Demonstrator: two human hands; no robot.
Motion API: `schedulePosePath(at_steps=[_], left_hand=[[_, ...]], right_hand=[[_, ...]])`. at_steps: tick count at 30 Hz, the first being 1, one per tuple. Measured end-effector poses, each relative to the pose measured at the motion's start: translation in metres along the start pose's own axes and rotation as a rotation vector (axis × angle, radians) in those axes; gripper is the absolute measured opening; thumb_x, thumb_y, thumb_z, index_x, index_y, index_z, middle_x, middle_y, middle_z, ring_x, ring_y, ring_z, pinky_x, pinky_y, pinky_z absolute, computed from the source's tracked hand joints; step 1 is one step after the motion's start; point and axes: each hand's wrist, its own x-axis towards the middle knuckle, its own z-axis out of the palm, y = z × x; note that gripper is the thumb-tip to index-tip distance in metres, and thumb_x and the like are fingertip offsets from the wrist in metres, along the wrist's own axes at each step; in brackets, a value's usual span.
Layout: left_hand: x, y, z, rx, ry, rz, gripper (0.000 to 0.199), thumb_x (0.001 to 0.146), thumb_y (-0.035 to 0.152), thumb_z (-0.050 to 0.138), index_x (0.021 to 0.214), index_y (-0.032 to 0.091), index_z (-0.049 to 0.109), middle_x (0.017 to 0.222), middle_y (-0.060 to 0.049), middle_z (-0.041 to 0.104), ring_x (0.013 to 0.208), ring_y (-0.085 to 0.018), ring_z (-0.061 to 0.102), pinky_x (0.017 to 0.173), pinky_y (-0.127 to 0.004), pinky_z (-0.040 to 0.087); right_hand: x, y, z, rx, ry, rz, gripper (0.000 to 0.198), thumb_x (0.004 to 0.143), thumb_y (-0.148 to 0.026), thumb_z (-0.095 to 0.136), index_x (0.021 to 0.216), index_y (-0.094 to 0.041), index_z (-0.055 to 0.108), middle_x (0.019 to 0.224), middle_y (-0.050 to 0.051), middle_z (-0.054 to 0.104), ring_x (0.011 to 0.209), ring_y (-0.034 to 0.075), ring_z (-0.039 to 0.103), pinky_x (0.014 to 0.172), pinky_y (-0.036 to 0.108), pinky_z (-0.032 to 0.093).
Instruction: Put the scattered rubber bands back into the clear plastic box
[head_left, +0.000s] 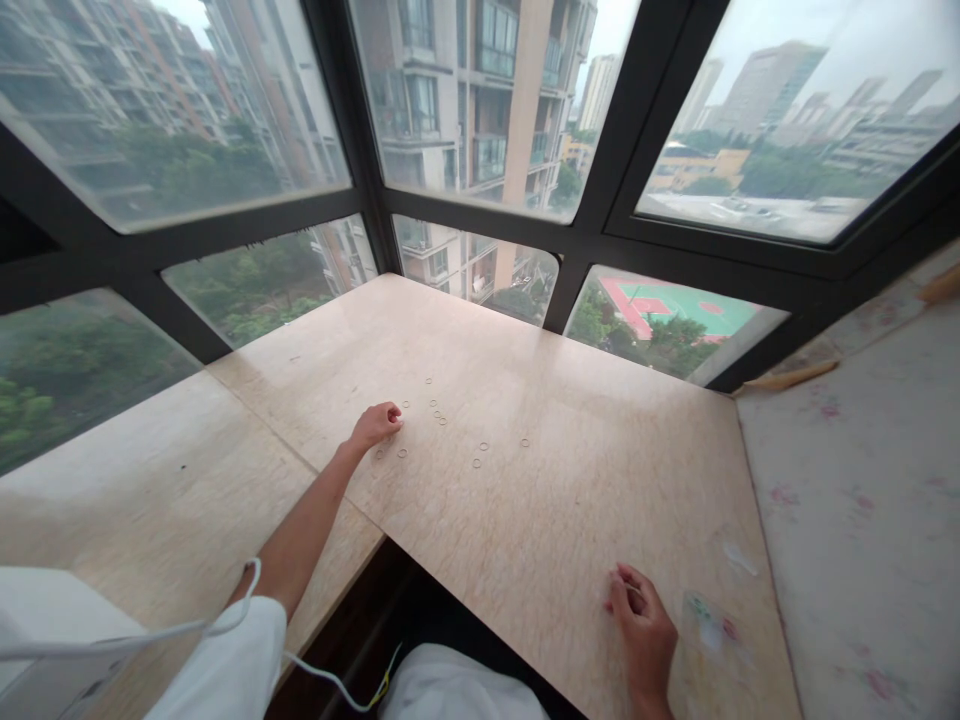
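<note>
Several small thin rings lie scattered over the beige marble-look counter [570, 500]. My left hand [377, 425] reaches out to the left side of the group, its thumb and fingers pinched together low over the surface. Just beyond its fingertips is one ring [406, 404], while another ring [402, 454] lies on the near side of the hand. Farther right are a ring [483, 447] and a lone ring [524, 443]. Near the front right, my right hand [643, 615] is closed with curled fingers and thumb together. Anything in either pinch is too small to make out.
A clear plastic packet [709, 620] with coloured print lies right of my right hand. Dark window frames [480, 230] border the counter's back, and a flowered wall [862, 520] stands at right. A white cable [150, 635] crosses my left arm.
</note>
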Motion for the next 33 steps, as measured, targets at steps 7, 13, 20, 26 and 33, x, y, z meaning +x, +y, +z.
schedulePosePath(at_steps=[7,13,20,26,33], left_hand=[[-0.046,0.045,0.028,-0.452,-0.014,0.019,0.036,0.066,0.037,0.069,0.092,0.014,0.063,0.08,-0.005,0.069,0.072,-0.017,0.065,0.062,-0.027,0.051],[-0.086,0.115,0.059,-1.1,-0.204,-0.024,0.039,0.056,0.024,0.084,0.088,0.013,0.064,0.074,-0.003,0.068,0.064,-0.012,0.063,0.055,-0.021,0.048],[-0.125,0.19,0.102,-1.157,-0.396,0.043,0.029,0.059,0.019,0.083,0.08,0.014,0.063,0.066,-0.002,0.068,0.058,-0.01,0.061,0.053,-0.019,0.044],[-0.165,0.248,0.159,-1.072,-0.541,0.107,0.025,0.063,0.023,0.08,0.079,0.015,0.063,0.069,-0.002,0.069,0.058,-0.009,0.059,0.053,-0.02,0.043],[-0.217,0.314,0.244,-0.758,-0.729,0.33,0.017,0.069,0.023,0.068,0.083,0.015,0.063,0.075,-0.003,0.068,0.054,-0.007,0.052,0.048,-0.019,0.037]], right_hand=[[0.0,-0.001,0.001,0.054,-0.019,-0.007,0.049,0.071,-0.054,0.065,0.097,-0.013,0.067,0.071,0.007,0.07,0.058,0.02,0.065,0.054,0.028,0.056],[0.001,0.003,0.003,0.121,-0.03,-0.043,0.043,0.074,-0.05,0.063,0.096,-0.013,0.068,0.075,0.008,0.071,0.061,0.019,0.065,0.052,0.029,0.056],[0.002,-0.001,0.004,0.166,-0.041,-0.124,0.032,0.08,-0.041,0.058,0.095,-0.013,0.065,0.071,0.005,0.068,0.054,0.016,0.062,0.049,0.027,0.054],[0.003,-0.004,0.005,0.145,-0.026,-0.168,0.024,0.083,-0.034,0.054,0.092,-0.014,0.065,0.067,0.003,0.065,0.053,0.014,0.06,0.049,0.025,0.05],[0.005,0.0,0.006,0.065,0.006,-0.244,0.011,0.076,-0.022,0.054,0.075,-0.018,0.064,0.061,0.0,0.061,0.052,0.014,0.054,0.053,0.026,0.046]])
